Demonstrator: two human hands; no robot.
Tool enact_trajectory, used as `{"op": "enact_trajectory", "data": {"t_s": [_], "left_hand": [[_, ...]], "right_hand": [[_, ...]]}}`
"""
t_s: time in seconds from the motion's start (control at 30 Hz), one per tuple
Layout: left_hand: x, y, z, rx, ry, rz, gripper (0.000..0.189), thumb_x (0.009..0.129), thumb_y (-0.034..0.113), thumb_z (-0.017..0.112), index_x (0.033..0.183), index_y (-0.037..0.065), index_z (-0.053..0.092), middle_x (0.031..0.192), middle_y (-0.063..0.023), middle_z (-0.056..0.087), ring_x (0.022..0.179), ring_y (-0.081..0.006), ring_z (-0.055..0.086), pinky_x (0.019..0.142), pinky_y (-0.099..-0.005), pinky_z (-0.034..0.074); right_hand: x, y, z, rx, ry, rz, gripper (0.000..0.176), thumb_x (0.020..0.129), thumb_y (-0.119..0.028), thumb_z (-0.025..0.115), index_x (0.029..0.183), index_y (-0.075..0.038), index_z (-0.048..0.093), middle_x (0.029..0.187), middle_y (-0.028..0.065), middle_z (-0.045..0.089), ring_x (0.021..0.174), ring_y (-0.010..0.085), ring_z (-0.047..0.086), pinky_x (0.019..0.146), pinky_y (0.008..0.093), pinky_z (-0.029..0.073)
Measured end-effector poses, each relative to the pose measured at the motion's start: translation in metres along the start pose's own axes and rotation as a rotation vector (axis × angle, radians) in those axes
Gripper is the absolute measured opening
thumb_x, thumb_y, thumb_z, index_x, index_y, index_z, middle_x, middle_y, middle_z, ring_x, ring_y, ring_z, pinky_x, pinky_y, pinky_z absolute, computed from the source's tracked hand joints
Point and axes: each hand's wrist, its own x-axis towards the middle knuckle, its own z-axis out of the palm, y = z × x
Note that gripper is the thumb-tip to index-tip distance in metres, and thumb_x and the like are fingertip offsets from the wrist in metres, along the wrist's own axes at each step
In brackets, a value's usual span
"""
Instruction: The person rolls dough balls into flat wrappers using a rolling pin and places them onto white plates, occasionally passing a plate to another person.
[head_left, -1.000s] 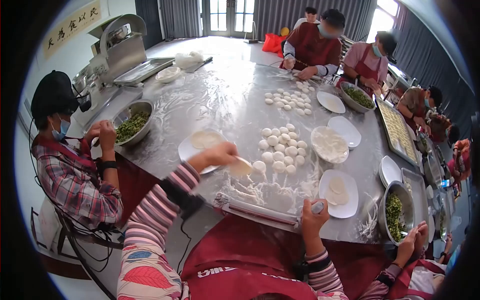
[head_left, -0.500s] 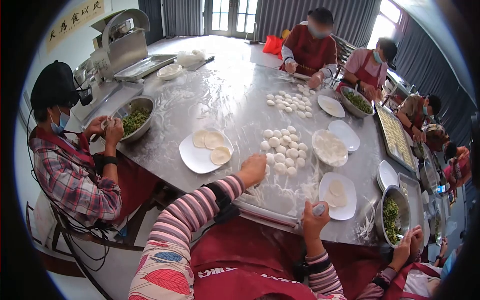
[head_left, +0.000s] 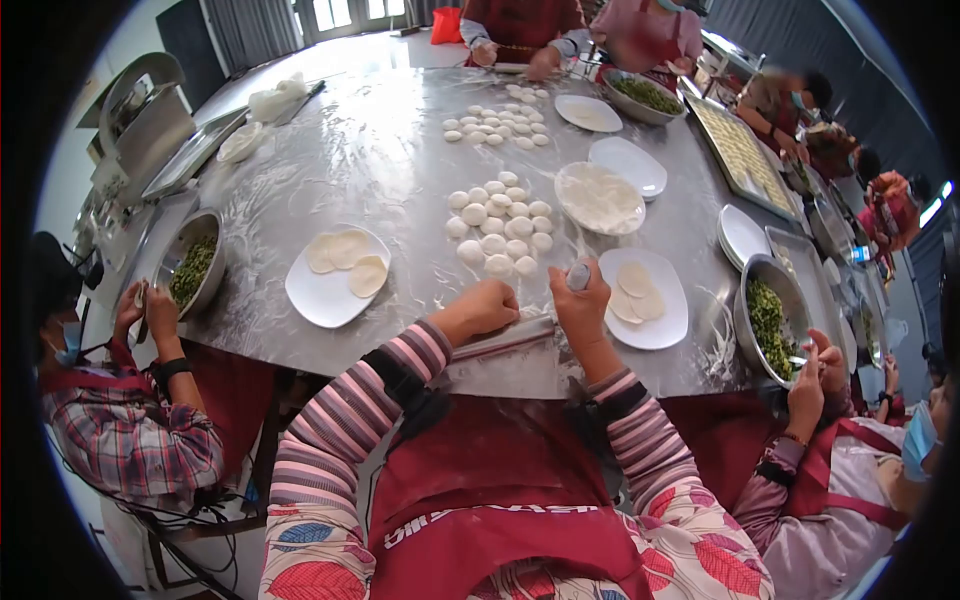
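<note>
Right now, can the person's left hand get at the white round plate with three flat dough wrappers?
Probably yes: the left hand lies on the floured steel table near the white round plate, and nothing stands between them.

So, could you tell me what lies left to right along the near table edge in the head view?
Left bowl, left plate, left hand, right hand on pin, right plate, right bowl.
</note>
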Motion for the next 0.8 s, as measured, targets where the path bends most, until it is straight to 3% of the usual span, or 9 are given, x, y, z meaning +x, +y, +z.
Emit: {"op": "enact_trajectory", "data": {"t_s": [0.1, 0.17, 0.27, 0.37, 0.4, 0.5, 0.53, 0.63, 0.8], "left_hand": [[-0.01, 0.002, -0.001, 0.05, -0.017, -0.03, 0.017, 0.072, 0.015, 0.061, 0.079, -0.001, 0.062, 0.069, -0.0103, 0.062, 0.063, -0.0165, 0.058, 0.059, -0.0305, 0.046], [-0.01, -0.001, -0.01, 0.043, -0.008, -0.055, 0.017, 0.072, 0.016, 0.061, 0.078, 0.0, 0.062, 0.069, -0.0114, 0.062, 0.064, -0.0178, 0.059, 0.06, -0.0312, 0.046], [-0.019, -0.009, 0.009, 0.201, -0.052, 0.047, 0.018, 0.073, 0.018, 0.061, 0.079, 0.001, 0.062, 0.07, -0.0145, 0.062, 0.066, -0.0233, 0.06, 0.062, -0.034, 0.047], [0.007, -0.003, 0.016, 0.173, 0.127, 0.13, 0.018, 0.076, 0.019, 0.058, 0.081, 0.002, 0.062, 0.075, -0.0176, 0.063, 0.072, -0.0298, 0.061, 0.067, -0.0369, 0.047], [0.006, 0.006, 0.009, 0.175, 0.025, 0.102, 0.017, 0.076, 0.016, 0.057, 0.082, 0.0, 0.061, 0.078, -0.0177, 0.063, 0.072, -0.0299, 0.061, 0.066, -0.0373, 0.047], [-0.01, -0.006, 0.004, 0.177, 0.068, 0.12, 0.016, 0.075, 0.014, 0.058, 0.081, -0.001, 0.06, 0.075, -0.0158, 0.063, 0.068, -0.0262, 0.061, 0.064, -0.0362, 0.047], [-0.018, -0.005, -0.001, -0.108, -0.048, -0.035, 0.015, 0.074, 0.013, 0.059, 0.078, -0.001, 0.059, 0.07, -0.0129, 0.062, 0.065, -0.0218, 0.06, 0.061, -0.0344, 0.047], [-0.024, 0.004, 0.002, -0.003, -0.01, 0.08, 0.013, 0.075, 0.012, 0.059, 0.076, -0.001, 0.058, 0.067, -0.0114, 0.06, 0.066, -0.0187, 0.059, 0.061, -0.0328, 0.047], [-0.002, 0.004, 0.0, 0.11, -0.016, 0.103, 0.018, 0.073, 0.013, 0.06, 0.081, -0.003, 0.06, 0.078, -0.0176, 0.063, 0.071, -0.0267, 0.062, 0.064, -0.0361, 0.047]], "right_hand": [[-0.018, -0.002, -0.017, -0.054, -0.024, -0.013, 0.024, 0.069, -0.008, 0.071, 0.072, -0.004, 0.048, 0.054, 0.0072, 0.052, 0.048, 0.0156, 0.052, 0.045, 0.0305, 0.04], [-0.034, 0.007, -0.032, 0.077, -0.076, 0.084, 0.024, 0.069, -0.01, 0.071, 0.072, -0.002, 0.048, 0.054, 0.0133, 0.053, 0.044, 0.0238, 0.052, 0.044, 0.0334, 0.042], [-0.015, 0.003, -0.012, -0.089, -0.014, -0.009, 0.025, 0.069, -0.011, 0.071, 0.072, -0.001, 0.049, 0.056, 0.0141, 0.055, 0.047, 0.0258, 0.055, 0.047, 0.0347, 0.044], [0.003, 0.01, 0.006, -0.123, -0.01, -0.027, 0.024, 0.069, -0.011, 0.072, 0.074, -0.001, 0.05, 0.057, 0.0144, 0.056, 0.049, 0.0272, 0.057, 0.048, 0.0356, 0.045], [0.005, 0.011, 0.007, -0.097, -0.033, -0.024, 0.024, 0.069, -0.011, 0.072, 0.075, -0.001, 0.051, 0.058, 0.0146, 0.057, 0.051, 0.0283, 0.058, 0.048, 0.0362, 0.045], [-0.028, -0.009, -0.036, -0.129, -0.051, -0.02, 0.022, 0.069, -0.01, 0.07, 0.078, 0.0, 0.053, 0.06, 0.0154, 0.058, 0.054, 0.0305, 0.059, 0.049, 0.0374, 0.046], [-0.027, -0.007, -0.037, -0.119, -0.046, -0.033, 0.022, 0.069, -0.01, 0.07, 0.078, 0.0, 0.053, 0.06, 0.0154, 0.058, 0.054, 0.0305, 0.059, 0.049, 0.0374, 0.046], [-0.03, 0.0, -0.032, -0.155, -0.044, -0.085, 0.025, 0.07, -0.01, 0.07, 0.086, 0.0, 0.053, 0.064, 0.017, 0.058, 0.057, 0.0323, 0.06, 0.05, 0.0381, 0.046], [0.003, 0.005, 0.005, -0.116, -0.01, -0.046, 0.026, 0.07, -0.011, 0.069, 0.086, 0.0, 0.052, 0.063, 0.0187, 0.057, 0.055, 0.0339, 0.058, 0.049, 0.041, 0.043]]}}
